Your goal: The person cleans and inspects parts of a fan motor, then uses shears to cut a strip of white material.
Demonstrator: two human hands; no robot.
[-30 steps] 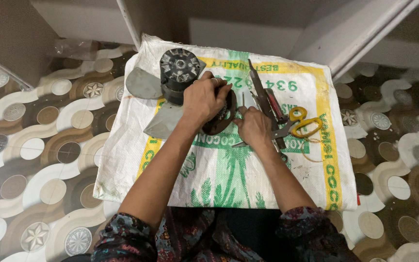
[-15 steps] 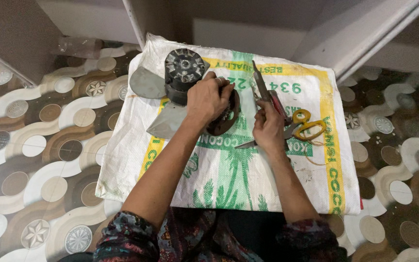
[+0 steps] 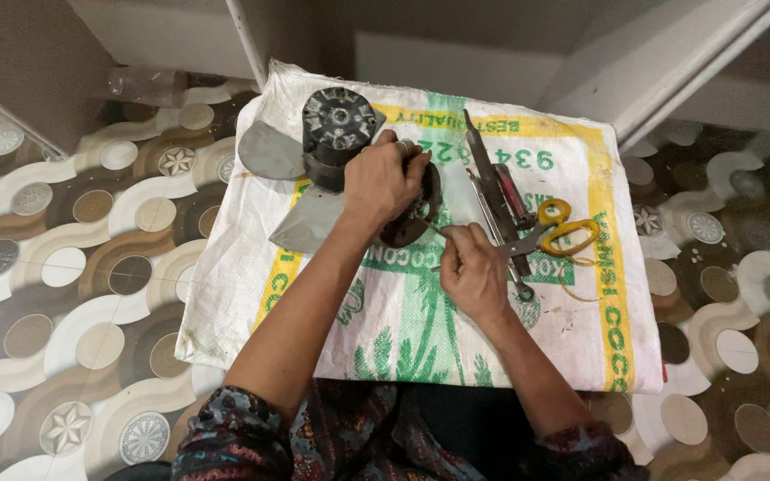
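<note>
My left hand grips a dark round motor part and holds it on a white woven sack spread on the floor. Just right of that part, my right hand pinches a thin wire that runs to the part's edge. Behind my left hand stands a black fan motor with grey blades.
Yellow-handled scissors, a long flat metal tool and a red-handled screwdriver lie on the sack to the right of my hands. Patterned floor tiles surround the sack. A wall and a white frame stand behind it.
My right hand has drawn back from the tools by the scissors, toward me and leftward, to the motor part's edge. My left hand keeps its grip on the part.
</note>
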